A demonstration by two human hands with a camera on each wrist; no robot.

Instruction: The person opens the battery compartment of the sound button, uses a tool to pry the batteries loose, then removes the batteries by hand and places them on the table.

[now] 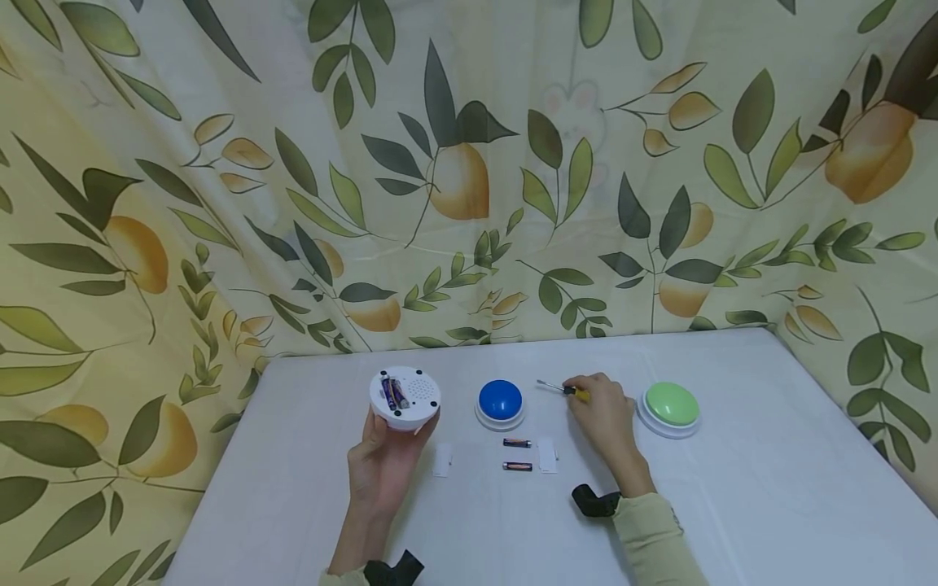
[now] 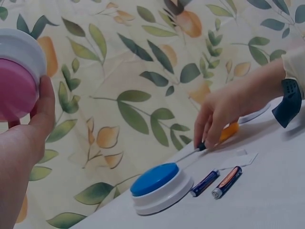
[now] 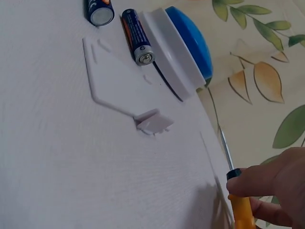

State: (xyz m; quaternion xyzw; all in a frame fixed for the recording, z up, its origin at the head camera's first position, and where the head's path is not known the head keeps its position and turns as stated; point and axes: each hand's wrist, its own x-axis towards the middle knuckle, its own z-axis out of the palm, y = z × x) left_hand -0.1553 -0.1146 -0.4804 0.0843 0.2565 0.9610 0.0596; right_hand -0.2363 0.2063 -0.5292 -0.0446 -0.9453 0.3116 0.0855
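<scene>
My left hand (image 1: 384, 464) holds up a round white push-button device (image 1: 423, 411), its underside facing the head camera. Batteries (image 1: 393, 392) lie in its uncovered compartment. The left wrist view shows its pink dome (image 2: 16, 90) on the other side. Thumb and fingers of my right hand (image 1: 607, 417) pinch a screwdriver (image 2: 228, 133) by its yellow-and-black handle, the metal shaft pointing left. Whether the screwdriver touches the table is unclear. Between the hands stands a blue push button (image 1: 501, 400) on a white base. Just right of the right hand sits a green push button (image 1: 672, 404).
Two loose batteries (image 1: 517, 443) lie in front of the blue button, beside a white battery cover (image 1: 547, 456). Another white cover (image 1: 442, 460) is near the left forearm. A white cloth covers the table (image 1: 769, 488); a leaf-and-fruit patterned curtain (image 1: 469, 268) hangs behind.
</scene>
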